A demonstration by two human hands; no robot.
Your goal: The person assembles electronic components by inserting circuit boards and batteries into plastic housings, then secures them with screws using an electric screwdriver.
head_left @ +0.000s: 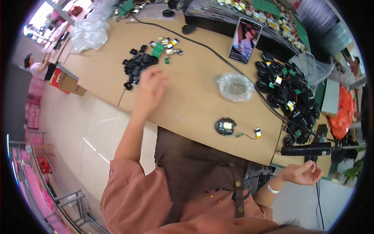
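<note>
- reaching toward the black parts pile point(136, 67), the left hand point(150, 89) hovers spread, holding nothing, just beside it on the tabletop point(187, 105).
- right hand point(302, 173) hangs loosely curled, empty, off the tabletop edge, well apart from the pile.

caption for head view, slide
Left hand reaches toward pile of black parts; right hand empty off the table edge.

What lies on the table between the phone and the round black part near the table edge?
In the head view, a clear bag of small parts lies between the phone and the round black part.
</note>
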